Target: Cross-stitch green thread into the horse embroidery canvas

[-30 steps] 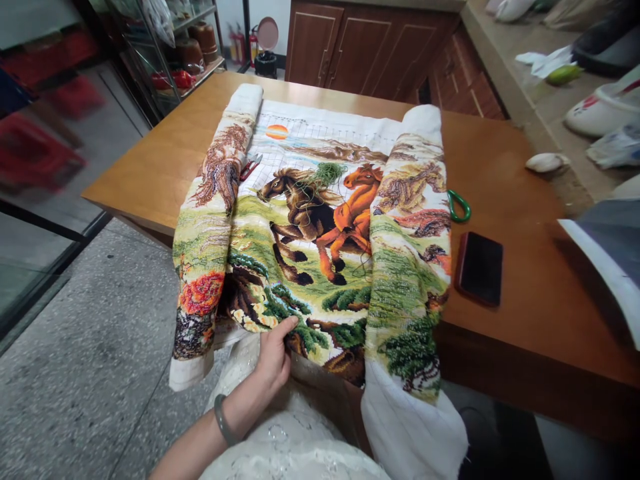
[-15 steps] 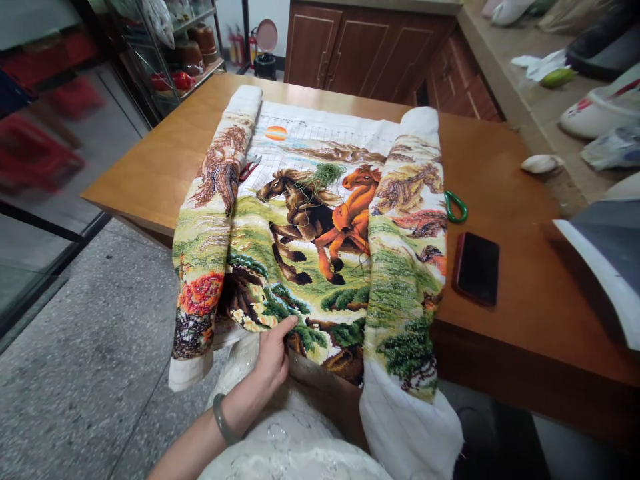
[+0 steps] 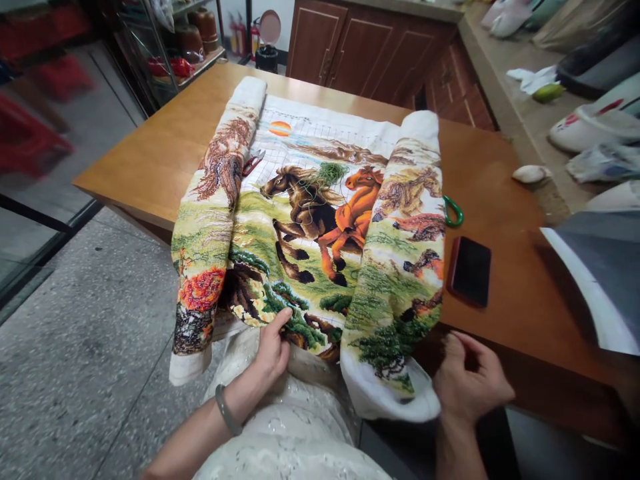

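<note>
A cross-stitch cloth [image 3: 305, 263] with running horses lies over the table edge and my lap, both sides rolled inward. My left hand [image 3: 273, 347] grips its near edge, thumb on top and fingers hidden beneath. Beside the right roll [image 3: 400, 267], my right hand [image 3: 470, 380] is raised with thumb and forefinger pinched together; whatever sits between them is too small to make out. On the cloth lie a tangle of green thread [image 3: 333, 173] and small red-handled snips [image 3: 253, 162], close to the left roll [image 3: 213, 200].
Right of the cloth, a dark phone [image 3: 470, 272] and a green-handled tool [image 3: 454, 211] rest on the wooden table [image 3: 505, 173]. A grey and white sheet-like object [image 3: 595, 280] stands farther right. The counter [image 3: 495, 93] holds bags and a bowl [image 3: 595, 123].
My right hand has come into view at the lower right, pinched. The lower end of the right roll has shifted left and folded up. My left hand keeps its hold.
</note>
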Motion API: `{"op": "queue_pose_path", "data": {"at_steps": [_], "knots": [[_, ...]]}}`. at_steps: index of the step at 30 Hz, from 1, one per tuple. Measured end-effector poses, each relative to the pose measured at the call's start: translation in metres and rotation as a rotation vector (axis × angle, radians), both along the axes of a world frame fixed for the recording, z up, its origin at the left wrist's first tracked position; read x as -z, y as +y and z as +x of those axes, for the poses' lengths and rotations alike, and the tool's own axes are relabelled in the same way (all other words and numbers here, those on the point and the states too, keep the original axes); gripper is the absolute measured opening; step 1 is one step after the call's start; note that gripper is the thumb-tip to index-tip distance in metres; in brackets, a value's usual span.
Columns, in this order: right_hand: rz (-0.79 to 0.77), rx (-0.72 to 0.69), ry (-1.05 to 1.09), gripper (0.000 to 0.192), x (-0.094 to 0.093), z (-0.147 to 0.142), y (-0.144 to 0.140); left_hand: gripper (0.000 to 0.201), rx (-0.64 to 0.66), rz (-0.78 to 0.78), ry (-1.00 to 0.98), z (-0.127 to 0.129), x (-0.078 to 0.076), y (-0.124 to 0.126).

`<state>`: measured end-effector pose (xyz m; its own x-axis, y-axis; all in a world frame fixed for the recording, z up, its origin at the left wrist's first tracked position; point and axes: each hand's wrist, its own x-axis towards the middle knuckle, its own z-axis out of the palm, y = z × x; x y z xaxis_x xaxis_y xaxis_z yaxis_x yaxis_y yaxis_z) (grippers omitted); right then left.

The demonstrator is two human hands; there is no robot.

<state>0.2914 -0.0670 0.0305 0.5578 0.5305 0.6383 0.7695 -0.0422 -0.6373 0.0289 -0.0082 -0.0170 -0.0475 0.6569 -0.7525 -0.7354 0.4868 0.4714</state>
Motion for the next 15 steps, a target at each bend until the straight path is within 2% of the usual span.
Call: {"op": "queue_pose_path", "data": {"at_steps": [1,3,4,6,9,11,13,15], "knots": [[-0.011,-0.088,-0.071,0.039,-0.002,-0.009,0.002,0.04,-0.008,-0.005,0.001,0.0,0.0,0.0],[-0.096,-0.436,-0.183,0.015,-0.006,-0.038,0.014,0.035,-0.017,-0.001,-0.006,0.0,0.001,0.001],[-0.15,-0.644,-0.198,0.018,-0.007,-0.056,0.024,0.034,-0.017,0.01,-0.014,0.0,0.001,0.001],[-0.186,-0.889,-0.251,0.026,-0.003,-0.088,0.047,0.034,-0.012,0.042,-0.033,-0.001,0.002,0.001],[-0.241,-1.015,-0.289,0.037,0.01,-0.122,0.078,0.03,0.03,0.075,-0.031,-0.001,0.004,0.0],[-0.291,-1.081,-0.16,0.039,0.012,-0.13,0.088,0.026,0.067,0.086,-0.012,-0.001,0.005,-0.001],[-0.315,-1.108,0.165,0.032,0.002,-0.124,0.087,0.026,0.078,0.094,0.005,-0.001,0.005,-0.001],[-0.262,-0.997,0.556,0.028,-0.024,-0.097,0.079,0.034,0.056,0.099,0.013,0.0,0.003,-0.002]]}}
